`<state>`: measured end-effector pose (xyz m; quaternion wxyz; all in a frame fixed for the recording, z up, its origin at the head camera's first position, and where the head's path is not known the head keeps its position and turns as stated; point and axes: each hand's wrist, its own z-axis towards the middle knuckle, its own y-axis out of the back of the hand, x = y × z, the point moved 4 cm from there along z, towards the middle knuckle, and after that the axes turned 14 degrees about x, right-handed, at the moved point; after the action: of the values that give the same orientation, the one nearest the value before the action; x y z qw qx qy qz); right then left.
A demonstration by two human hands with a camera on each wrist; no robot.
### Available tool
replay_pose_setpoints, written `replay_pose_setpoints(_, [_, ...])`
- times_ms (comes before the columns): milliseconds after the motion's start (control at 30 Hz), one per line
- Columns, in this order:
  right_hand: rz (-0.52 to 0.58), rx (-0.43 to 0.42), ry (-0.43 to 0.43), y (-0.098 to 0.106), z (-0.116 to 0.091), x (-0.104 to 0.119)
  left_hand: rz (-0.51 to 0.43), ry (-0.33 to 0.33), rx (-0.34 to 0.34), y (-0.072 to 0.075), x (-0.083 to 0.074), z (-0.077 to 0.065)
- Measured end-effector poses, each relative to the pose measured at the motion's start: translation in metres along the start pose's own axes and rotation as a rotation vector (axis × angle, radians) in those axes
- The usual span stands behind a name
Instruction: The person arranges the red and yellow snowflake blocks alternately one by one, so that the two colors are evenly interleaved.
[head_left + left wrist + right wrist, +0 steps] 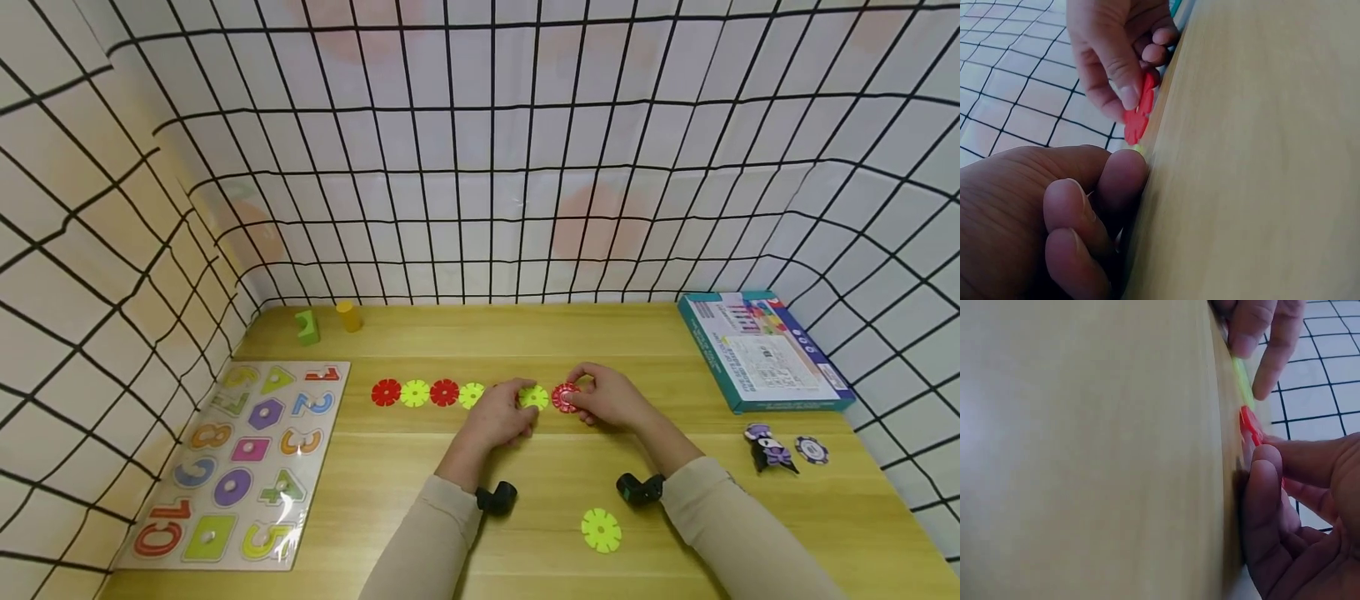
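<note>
A row of notched plastic interlocking discs lies on the wooden table, red discs [386,392] alternating with yellow-green discs [415,393]. My left hand [498,414] is over the row, covering part of it. Its thumb and index finger are spread at the near right yellow-green disc [534,397], the thumb seeming to touch its edge. At the row's right end my right hand [611,397] pinches a red disc [564,397] between thumb and fingers. In the right wrist view that red disc [1251,425] is tilted, its edge close to the yellow-green disc [1242,381].
One loose yellow-green disc [602,531] lies near the front. At left is a number-and-shape puzzle board [330,400], with a green block [307,327] and yellow cylinder [348,316] behind. Rightward are a flat box [765,350], a cartoon figure [770,448] and a round chip [812,450].
</note>
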<state>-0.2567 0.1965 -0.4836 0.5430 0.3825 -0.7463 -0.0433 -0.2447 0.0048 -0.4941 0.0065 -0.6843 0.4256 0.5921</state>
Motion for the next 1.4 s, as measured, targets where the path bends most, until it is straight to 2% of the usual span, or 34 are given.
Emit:
replay_pose_setpoints(167, [-0.104, 0.027, -0.016, 0.003, 0.002, 0.006, 0.018, 0.004, -0.003, 0.000, -0.002, 0.000])
replay_pose_setpoints(333, [-0.186, 0.004, -0.053, 0.005, 0.000, 0.010, 0.028, 0.005, 0.003, -0.001, -0.004, 0.001])
replay_pose_setpoints(467, [-0.152, -0.006, -0.054, 0.005, 0.000, 0.008, 0.025, 0.008, -0.001, 0.000, -0.004, 0.002])
replay_pose_setpoints(633, [-0.071, 0.021, -0.002, 0.008, -0.007, 0.002, 0.001, -0.005, 0.000, 0.000, -0.003, 0.003])
replay_pose_setpoints(800, [-0.061, 0.080, 0.074, 0.002, -0.034, -0.010, 0.003, -0.016, 0.005, -0.002, -0.002, 0.003])
replay_pose_setpoints(1000, [-0.068, 0.198, 0.129, -0.025, -0.088, -0.028, 0.021, -0.036, 0.020, -0.012, -0.009, 0.003])
replay_pose_setpoints(1100, [-0.026, 0.267, 0.164, -0.039, -0.111, -0.032, -0.066, -0.103, 0.008, -0.019, -0.016, 0.009])
replay_pose_setpoints(1200, [-0.015, 0.300, 0.206, -0.049, -0.126, -0.032, -0.140, -0.156, -0.005, -0.026, -0.022, 0.015])
replay_pose_setpoints(1267, [-0.033, 0.305, 0.228, -0.055, -0.130, -0.031, -0.144, -0.149, -0.016, -0.029, -0.025, 0.019])
replay_pose_setpoints(1400, [-0.103, 0.301, 0.251, -0.061, -0.132, -0.030, -0.067, -0.078, -0.037, -0.031, -0.026, 0.021])
